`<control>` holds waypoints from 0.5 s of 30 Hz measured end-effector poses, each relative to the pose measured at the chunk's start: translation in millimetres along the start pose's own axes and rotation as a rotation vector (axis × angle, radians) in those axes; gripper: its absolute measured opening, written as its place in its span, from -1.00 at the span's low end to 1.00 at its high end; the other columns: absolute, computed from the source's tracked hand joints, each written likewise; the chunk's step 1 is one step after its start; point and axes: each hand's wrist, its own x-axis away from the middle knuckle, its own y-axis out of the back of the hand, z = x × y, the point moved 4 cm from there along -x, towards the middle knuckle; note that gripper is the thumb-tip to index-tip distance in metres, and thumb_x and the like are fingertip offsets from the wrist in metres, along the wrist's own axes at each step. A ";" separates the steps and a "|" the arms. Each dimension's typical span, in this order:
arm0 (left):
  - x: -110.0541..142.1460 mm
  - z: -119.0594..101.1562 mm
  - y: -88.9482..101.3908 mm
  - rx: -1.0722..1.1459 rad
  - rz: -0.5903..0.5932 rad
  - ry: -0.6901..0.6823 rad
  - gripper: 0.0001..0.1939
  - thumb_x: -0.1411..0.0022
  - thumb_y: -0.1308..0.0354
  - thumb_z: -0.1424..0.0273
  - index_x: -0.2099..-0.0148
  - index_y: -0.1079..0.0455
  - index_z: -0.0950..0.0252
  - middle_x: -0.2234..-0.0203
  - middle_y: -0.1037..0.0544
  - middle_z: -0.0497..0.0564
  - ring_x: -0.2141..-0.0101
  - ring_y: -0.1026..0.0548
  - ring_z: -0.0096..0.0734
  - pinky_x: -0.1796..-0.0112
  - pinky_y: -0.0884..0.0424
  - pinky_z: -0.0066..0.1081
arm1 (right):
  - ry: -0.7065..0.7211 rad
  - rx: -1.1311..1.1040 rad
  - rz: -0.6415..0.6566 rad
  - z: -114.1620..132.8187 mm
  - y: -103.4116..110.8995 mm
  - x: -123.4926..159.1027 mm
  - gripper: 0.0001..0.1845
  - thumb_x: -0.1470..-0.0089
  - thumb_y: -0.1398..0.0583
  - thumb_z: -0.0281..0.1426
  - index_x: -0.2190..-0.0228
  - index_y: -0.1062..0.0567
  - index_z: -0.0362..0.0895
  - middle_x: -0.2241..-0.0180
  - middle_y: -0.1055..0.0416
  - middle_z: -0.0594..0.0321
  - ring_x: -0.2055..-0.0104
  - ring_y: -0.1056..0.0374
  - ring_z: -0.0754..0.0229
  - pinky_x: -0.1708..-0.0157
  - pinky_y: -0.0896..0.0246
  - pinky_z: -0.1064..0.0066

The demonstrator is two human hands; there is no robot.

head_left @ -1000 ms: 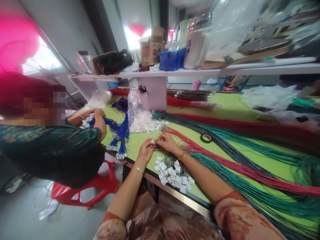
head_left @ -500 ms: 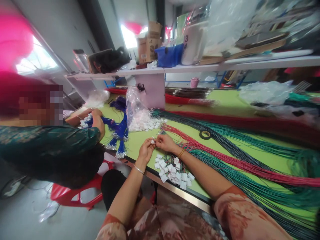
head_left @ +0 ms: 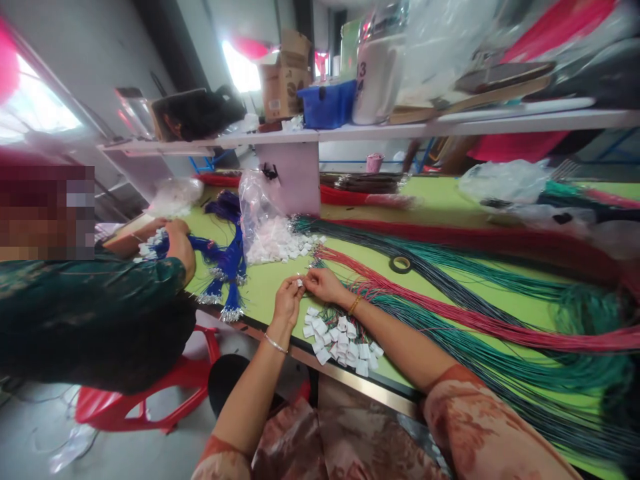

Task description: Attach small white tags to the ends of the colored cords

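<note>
My left hand [head_left: 288,301] is closed, pinching a small white plastic connector [head_left: 299,283] between thumb and fingers above the table's front edge. Against it, my right hand [head_left: 325,285] is pinched too; whatever its fingertips hold is too small to make out, perhaps a wire end. Below both hands lies a heap of white connectors [head_left: 343,343] with thin coloured wires attached. Red wires [head_left: 415,300] and green wires [head_left: 450,353] run in long bundles under and past my right forearm. Just beyond my hands, loose white connectors [head_left: 280,248] spill from a clear plastic bag [head_left: 257,207].
On the left a co-worker's hand [head_left: 179,243] handles blue wires with white ends. More blue wire bundles [head_left: 233,257] lie between us. A roll of black tape [head_left: 399,265] rests on the dark wires. Behind stands a shelf [head_left: 380,133] with a blue bin [head_left: 327,107] and boxes.
The camera view has turned slightly right, so most things sit further left. My hands stay together at the white connector, with little visible change in their grip.
</note>
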 end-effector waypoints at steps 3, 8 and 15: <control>0.7 0.5 -2.4 -0.048 -0.028 -0.008 -0.86 0.02 -0.24 0.46 0.33 -0.39 0.32 0.39 -0.51 -0.01 0.34 -0.46 -0.50 0.17 -0.37 -0.40 | 0.014 0.059 0.002 -0.7 0.7 0.6 -0.83 -0.07 -0.12 -0.42 0.49 -0.45 -0.22 0.54 -0.39 0.25 0.52 -0.12 0.33 0.49 0.13 0.49; -2.0 -0.3 -6.3 -0.042 0.022 0.005 -0.85 0.04 -0.24 0.44 0.34 -0.38 0.33 0.38 -0.52 0.01 0.32 -0.47 -0.49 0.15 -0.36 -0.40 | 0.047 -0.001 0.056 -3.2 6.8 0.9 -0.76 -0.12 -0.09 -0.39 0.52 -0.43 -0.22 0.58 -0.33 0.30 0.54 -0.08 0.35 0.51 0.15 0.50; -2.2 1.8 -6.3 -0.107 0.052 0.034 -0.85 0.03 -0.22 0.45 0.33 -0.39 0.32 0.42 -0.49 -0.02 0.34 -0.48 -0.49 0.16 -0.39 -0.38 | 0.081 0.009 0.089 -3.8 6.9 0.0 -0.83 -0.06 -0.12 -0.43 0.50 -0.45 -0.21 0.54 -0.37 0.30 0.51 -0.12 0.35 0.48 0.09 0.52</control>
